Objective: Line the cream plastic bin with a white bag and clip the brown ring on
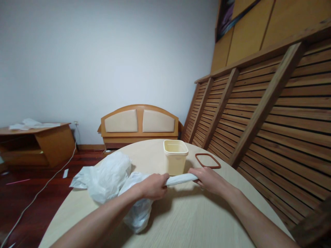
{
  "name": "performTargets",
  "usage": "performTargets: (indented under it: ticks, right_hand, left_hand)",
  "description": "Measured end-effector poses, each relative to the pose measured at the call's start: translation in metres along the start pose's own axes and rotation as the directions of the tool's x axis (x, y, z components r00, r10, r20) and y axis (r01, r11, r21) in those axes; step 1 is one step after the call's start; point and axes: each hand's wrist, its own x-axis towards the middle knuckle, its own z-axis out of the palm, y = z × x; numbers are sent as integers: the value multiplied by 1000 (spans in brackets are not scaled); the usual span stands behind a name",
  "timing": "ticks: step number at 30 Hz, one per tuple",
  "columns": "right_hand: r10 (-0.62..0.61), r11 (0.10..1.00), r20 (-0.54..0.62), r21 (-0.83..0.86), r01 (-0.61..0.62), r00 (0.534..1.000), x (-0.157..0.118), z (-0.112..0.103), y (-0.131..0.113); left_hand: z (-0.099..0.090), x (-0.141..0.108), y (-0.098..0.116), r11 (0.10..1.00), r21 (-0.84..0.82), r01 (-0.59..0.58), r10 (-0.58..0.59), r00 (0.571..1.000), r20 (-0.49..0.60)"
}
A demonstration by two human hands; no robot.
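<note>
A white plastic bag, its neck drawn into a tight strand [181, 179], is stretched between my two hands. My left hand [154, 186] is closed round one end of the strand, and my right hand [208, 179] grips the other. A crumpled white plastic part [139, 214] bulges out under my left hand and forearm; its join to the strand is hidden by the hand. Just beyond the strand stands an upright, cream square bin [176, 162] with no lid on. A brown rounded-square ring [207, 161] lies flat on the table to its right.
Another crumpled white plastic bag [111, 175] rests at the left of the round pale table [196, 217]. Wooden slatted panels [258, 120] lean along the right side. Behind stand a padded headboard [139, 120] and a low cabinet [51, 144]; a cable [46, 184] crosses the floor.
</note>
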Motion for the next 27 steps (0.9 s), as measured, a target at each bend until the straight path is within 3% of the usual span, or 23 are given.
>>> performTargets:
  ticks: [6, 9, 14, 17, 19, 23, 27]
  right_hand:
    - [-23, 999, -26, 29, 24, 999, -3, -1, -13]
    - [-44, 997, -47, 56, 46, 998, -5, -2, -12]
    - [-34, 997, -101, -65, 27, 994, -8, 0, 2]
    - [-72, 990, -139, -129, 54, 988, -8, 0, 7]
    - [-87, 990, -153, -121, 68, 984, -8, 0, 7]
    - [-160, 987, -243, -59, 150, 957, -8, 1, 4]
    - [-255, 965, -357, -39, 258, 899, -7, 5, 1]
  left_hand:
    - [18, 9, 18, 962, -257, -95, 63, 990, -127]
    - [21, 14, 22, 909, -390, -148, 115, 988, -106]
    - [5, 15, 20, 839, -541, -59, 7, 995, -97]
    - [-6, 15, 15, 797, -599, -84, 31, 995, -98]
    - [-11, 14, 12, 734, -673, -92, 67, 996, -63]
    - [-19, 9, 9, 526, -850, -33, 130, 991, 42]
    - [-24, 4, 6, 429, -903, -22, 190, 980, 66]
